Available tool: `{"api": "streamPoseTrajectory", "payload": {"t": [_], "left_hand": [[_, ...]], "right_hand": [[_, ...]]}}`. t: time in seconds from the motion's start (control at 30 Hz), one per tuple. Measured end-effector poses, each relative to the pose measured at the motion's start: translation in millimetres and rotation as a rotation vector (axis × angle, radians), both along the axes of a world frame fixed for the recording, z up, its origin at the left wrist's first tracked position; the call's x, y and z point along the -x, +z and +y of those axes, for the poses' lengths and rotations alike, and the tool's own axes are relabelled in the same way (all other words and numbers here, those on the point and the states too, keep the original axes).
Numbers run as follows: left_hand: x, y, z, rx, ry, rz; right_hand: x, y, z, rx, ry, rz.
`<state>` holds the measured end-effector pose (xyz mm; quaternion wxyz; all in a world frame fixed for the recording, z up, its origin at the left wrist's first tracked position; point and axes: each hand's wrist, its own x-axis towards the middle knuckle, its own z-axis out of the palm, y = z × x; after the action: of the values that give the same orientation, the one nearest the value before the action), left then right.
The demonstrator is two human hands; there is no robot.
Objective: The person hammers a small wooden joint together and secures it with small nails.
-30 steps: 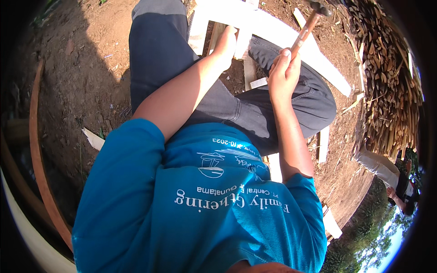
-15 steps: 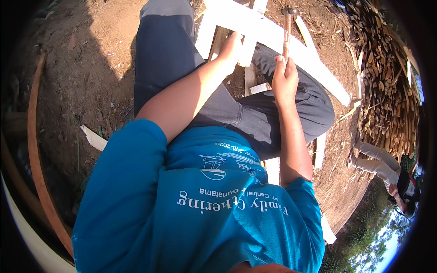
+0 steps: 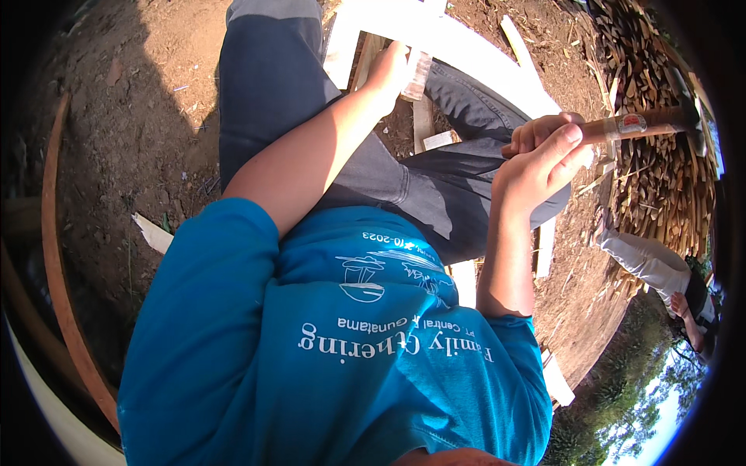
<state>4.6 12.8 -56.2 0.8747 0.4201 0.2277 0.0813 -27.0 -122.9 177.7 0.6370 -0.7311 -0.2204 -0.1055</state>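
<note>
My right hand (image 3: pixel 538 165) is wrapped round the wooden handle of a hammer (image 3: pixel 649 123), raised above my bent knee with its dark head pointing right. Beyond my lap, my left hand (image 3: pixel 388 71) is closed at the side of a short wooden block (image 3: pixel 417 76); its fingertips are partly hidden. The block meets a long pale board (image 3: pixel 474 48), which is washed out by sunlight and lies across the far side of my legs. No nail can be made out.
A large stack of split wood strips (image 3: pixel 660 186) stands at the right. Another person in pale trousers (image 3: pixel 641 260) is beside it. Wood scraps (image 3: pixel 155 233) lie on bare soil (image 3: pixel 167 78). A curved reddish strip (image 3: pixel 58 256) stands at the left.
My right hand has lifted the hammer and tipped it from pointing away to pointing right, closer to the camera. My left hand has stayed at the block, the view shifting slightly.
</note>
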Motion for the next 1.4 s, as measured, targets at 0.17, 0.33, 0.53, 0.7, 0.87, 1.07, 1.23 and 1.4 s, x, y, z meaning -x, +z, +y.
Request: {"api": "streamPoseTrajectory", "payload": {"t": [0.17,0.33,0.53,0.7,0.87,1.07,1.23,1.4], "left_hand": [[8.3,39.0,-10.0,0.123,-0.012,-0.030],[6.3,32.6,2.0,0.152,-0.052,-0.007],[7.2,40.1,-1.0,0.156,-0.065,-0.014],[5.0,27.3,-0.7,0.167,0.008,0.021],[10.7,50.3,-3.6,0.165,-0.045,-0.026],[11.5,39.1,2.4,0.143,-0.022,-0.055],[13.7,48.7,2.1,0.134,-0.106,-0.042],[12.7,40.3,6.7,0.072,-0.036,0.076]], "right_hand": [[-41.5,-106.7,-33.5,0.798,-0.051,0.206],[-15.1,-64.1,-1.7,0.245,-0.001,0.014],[-24.4,-92.6,-19.6,0.737,-0.023,0.207],[-5.3,-16.8,-0.3,0.092,0.041,-0.003],[-42.3,-101.4,-34.1,0.888,-0.075,0.246],[-20.1,-67.0,-9.6,0.404,-0.054,0.145],[-29.4,-94.5,-24.9,0.676,-0.036,0.228],[-7.1,20.3,8.9,0.005,-0.021,-0.005]]}}
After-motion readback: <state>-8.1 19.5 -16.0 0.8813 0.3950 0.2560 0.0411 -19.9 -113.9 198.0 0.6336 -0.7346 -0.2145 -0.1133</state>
